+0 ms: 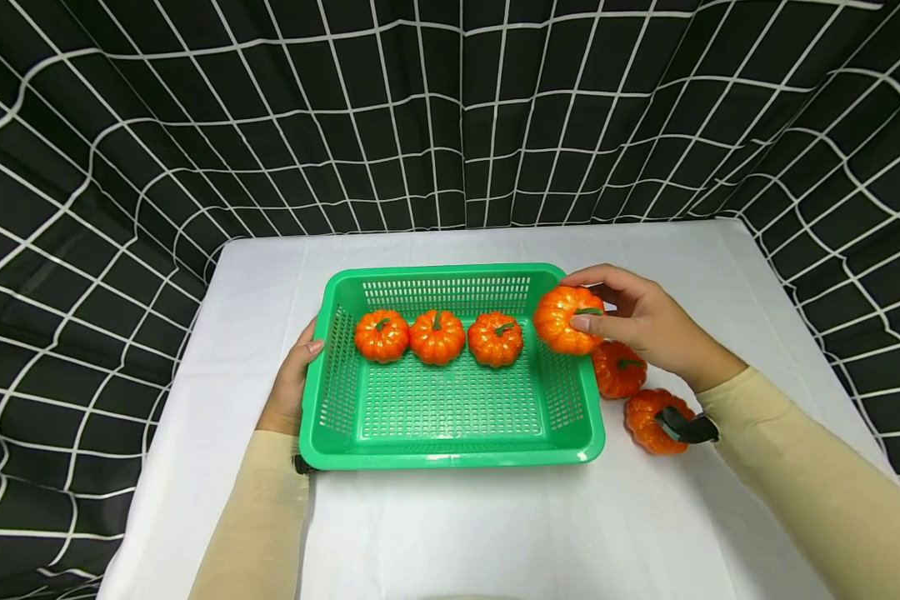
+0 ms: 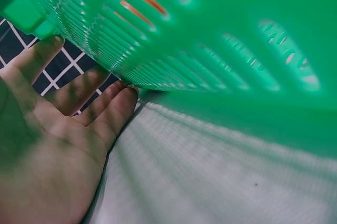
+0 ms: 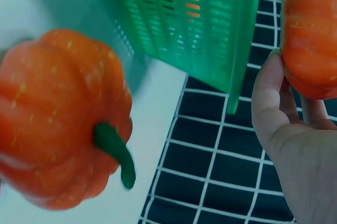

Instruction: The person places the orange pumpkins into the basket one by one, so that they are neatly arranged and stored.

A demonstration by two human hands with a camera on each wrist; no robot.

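Pumpkin (image 1: 553,322) at basket rim (image 1: 420,461), two pumpkins (image 1: 617,372) outside

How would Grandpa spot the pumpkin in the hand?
Find the green basket on the white table. By its right end, the right hand grips the pumpkin. Unlike three pumpkins inside and two more outside, only this one is held.

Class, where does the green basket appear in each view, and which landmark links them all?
Head: the green basket is at the centre.
Left wrist: the basket spans the top and right.
Right wrist: the basket is at upper middle.
Shared landmark: black cloth with white grid lines.
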